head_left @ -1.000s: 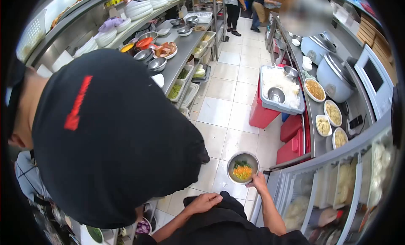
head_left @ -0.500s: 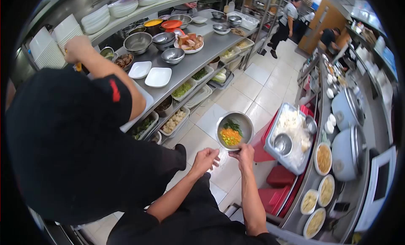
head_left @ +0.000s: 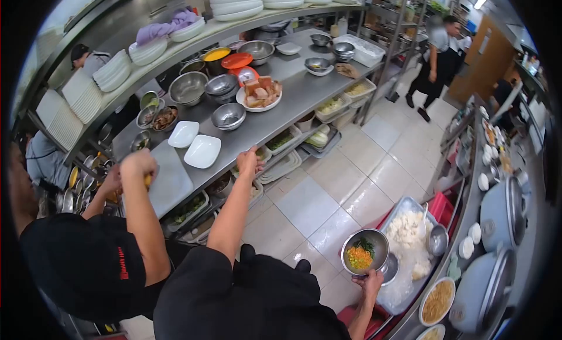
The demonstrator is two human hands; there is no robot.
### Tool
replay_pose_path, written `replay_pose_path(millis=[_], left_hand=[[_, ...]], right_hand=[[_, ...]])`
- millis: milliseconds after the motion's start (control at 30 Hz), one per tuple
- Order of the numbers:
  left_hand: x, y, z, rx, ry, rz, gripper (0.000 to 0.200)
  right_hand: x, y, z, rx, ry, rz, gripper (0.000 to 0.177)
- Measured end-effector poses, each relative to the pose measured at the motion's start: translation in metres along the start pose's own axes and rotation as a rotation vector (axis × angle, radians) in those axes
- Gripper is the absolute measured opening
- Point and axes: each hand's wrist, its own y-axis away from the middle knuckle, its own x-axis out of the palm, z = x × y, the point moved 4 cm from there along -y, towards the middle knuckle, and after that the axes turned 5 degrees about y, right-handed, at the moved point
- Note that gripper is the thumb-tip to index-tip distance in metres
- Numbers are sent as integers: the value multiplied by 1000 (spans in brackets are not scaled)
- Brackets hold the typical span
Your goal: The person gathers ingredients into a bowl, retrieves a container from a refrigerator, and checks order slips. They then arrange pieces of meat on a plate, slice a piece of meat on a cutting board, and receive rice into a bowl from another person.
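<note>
My right hand (head_left: 370,282) grips the rim of a metal bowl (head_left: 383,246) at the lower right. Inside the bowl lie chopped orange and yellow pieces (head_left: 359,257) and green leaves (head_left: 366,244). The bowl is over the left edge of a grey-blue tub of white rice (head_left: 405,227), beside a smaller metal bowl (head_left: 390,268). My left hand (head_left: 249,162) reaches to the front edge of the steel counter (head_left: 266,118), right of two white square dishes (head_left: 202,151). Its fingers look curled, and what they hold, if anything, is hidden.
A co-worker in black (head_left: 88,264) bends over a white board (head_left: 170,182) close at my left. Another person (head_left: 439,65) walks in the tiled aisle (head_left: 374,158). Large rice cookers (head_left: 483,293) line the right counter. Stacked plates (head_left: 235,5) fill the shelf above.
My left hand has moved from beside the bowl up to the counter. My right hand has carried the bowl right to the rice tub. The view has turned, and the co-worker's hands are now over the board.
</note>
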Motion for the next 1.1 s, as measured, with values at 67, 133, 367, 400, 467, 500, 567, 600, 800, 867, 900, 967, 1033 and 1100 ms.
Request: replay_pose_path(millis=[67, 133, 367, 400, 467, 500, 567, 600, 800, 867, 900, 967, 1033, 1100], left_hand=[[-9, -18, -17, -6, 66, -93, 48], [-14, -38, -35, -40, 148, -211, 50], [-37, -134, -72, -5, -19, -524, 45], [-40, -146, -72, 3, -129, -558, 42], [-48, -165, -64, 26, -123, -565, 33], [-52, -169, -67, 70, -183, -565, 32], [-47, -164, -91, 102, -231, -527, 23], [-49, -167, -92, 90, -219, -542, 23], [-58, -175, -89, -22, 571, -82, 27], [-61, -167, -91, 19, 546, -158, 32], [-58, -155, -97, 54, 519, -216, 37], [-46, -121, -113, 149, 448, -371, 41], [-26, -80, -134, 228, 370, -529, 46], [-18, -58, -123, 231, 235, -626, 45]], right_hand=[[17, -29, 18, 22, 28, 56, 30], [43, -65, 38, -17, 23, 180, 28], [161, -157, 114, -63, 155, 403, 26], [174, -163, 122, -50, 208, 408, 26], [200, -178, 133, -18, 249, 440, 27], [213, -185, 137, -15, 257, 455, 27], [242, -201, 150, -24, 278, 484, 27], [255, -209, 155, -10, 277, 508, 27], [332, -247, 190, 63, 327, 668, 28], [363, -264, 200, 83, 374, 741, 31], [380, -272, 204, 56, 396, 799, 31], [418, -277, 224, -2, 464, 895, 32], [458, -280, 244, -69, 508, 1028, 32], [497, -280, 256, -118, 602, 1210, 31]])
